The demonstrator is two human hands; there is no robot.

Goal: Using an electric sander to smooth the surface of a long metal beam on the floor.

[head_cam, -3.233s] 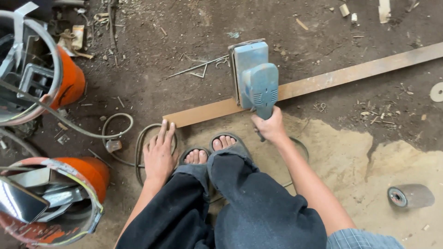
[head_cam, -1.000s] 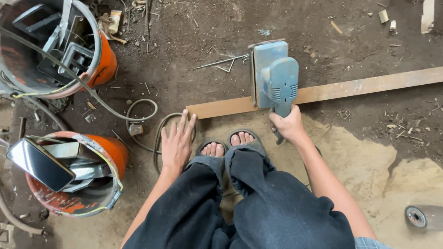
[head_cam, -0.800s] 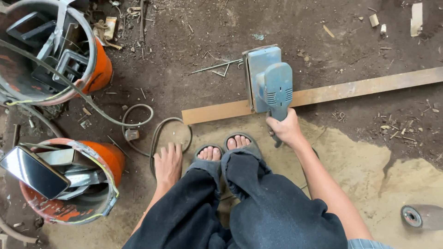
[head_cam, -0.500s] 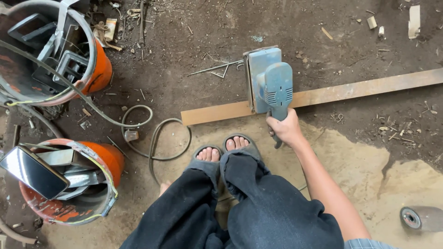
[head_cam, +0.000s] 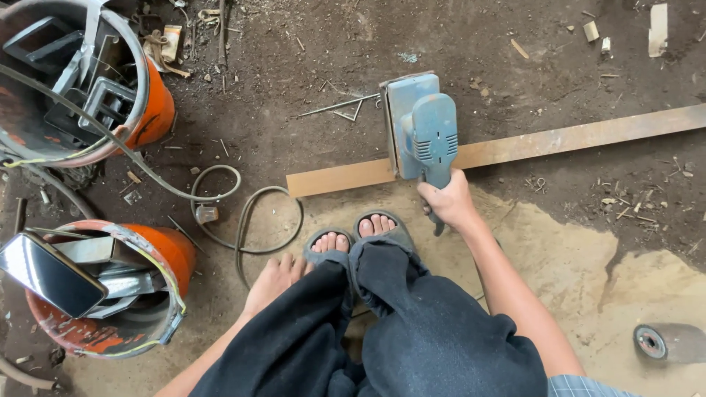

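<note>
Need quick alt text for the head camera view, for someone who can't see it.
A crouching person's right hand grips a blue electric sander resting on a long wooden plank on the dirt floor; the left hand rests beside sandalled feet.

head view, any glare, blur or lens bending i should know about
Head view: soft even daylight, no hard shadows; mild glare on the shiny metal plate in the near orange bucket; sander and right hand sharp; wide lens slightly bows the plank.

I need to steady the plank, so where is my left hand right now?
Your left hand is low and left of centre, beside your left knee near the cable, off the plank.
</note>
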